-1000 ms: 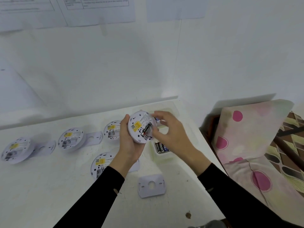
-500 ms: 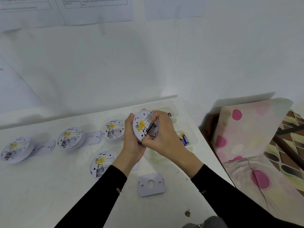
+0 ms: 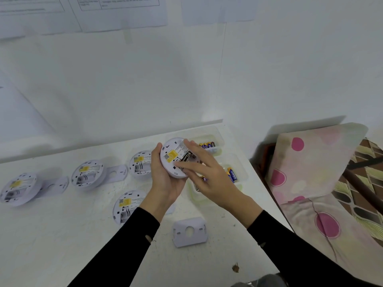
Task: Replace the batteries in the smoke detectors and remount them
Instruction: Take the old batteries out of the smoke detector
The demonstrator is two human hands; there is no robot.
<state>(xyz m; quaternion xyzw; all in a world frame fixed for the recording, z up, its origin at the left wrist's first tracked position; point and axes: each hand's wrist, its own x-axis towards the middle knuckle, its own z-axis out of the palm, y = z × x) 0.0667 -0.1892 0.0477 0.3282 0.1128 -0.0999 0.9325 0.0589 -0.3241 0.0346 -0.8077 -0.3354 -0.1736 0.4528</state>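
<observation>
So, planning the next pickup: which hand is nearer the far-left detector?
Left. The left hand grips the raised detector, nearer the far-left detector; the right hand lies farther right.

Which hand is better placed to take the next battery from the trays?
The right hand: its fingers are straight and hold nothing, right next to the battery trays. The left hand grips the smoke detector.
</observation>
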